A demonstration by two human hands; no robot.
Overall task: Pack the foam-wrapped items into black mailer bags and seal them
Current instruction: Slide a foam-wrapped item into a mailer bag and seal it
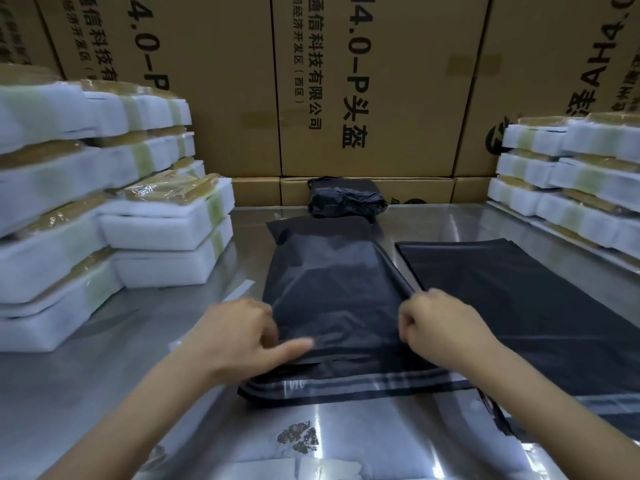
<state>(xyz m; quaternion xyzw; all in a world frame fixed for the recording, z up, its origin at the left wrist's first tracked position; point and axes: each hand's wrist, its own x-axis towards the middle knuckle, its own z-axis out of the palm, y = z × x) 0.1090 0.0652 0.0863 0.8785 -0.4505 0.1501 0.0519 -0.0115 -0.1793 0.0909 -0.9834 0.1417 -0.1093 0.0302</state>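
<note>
A black mailer bag (332, 278) lies filled and bulging in the middle of the steel table, its open flap with a shiny adhesive strip (346, 386) toward me. My left hand (239, 337) rests on the bag's near left corner, thumb stretched across the plastic. My right hand (440, 327) pinches the bag's right edge with curled fingers. Foam-wrapped items (166, 223) taped in white foam stand stacked at the left, and a further pile of foam-wrapped items (568, 188) is at the right.
A stack of flat empty black mailers (540, 306) lies right of the filled bag. A crumpled black bag bundle (346, 199) sits at the table's back. Large cardboard cartons (374, 91) wall off the rear. The steel tabletop (104, 393) shows a worn patch near me.
</note>
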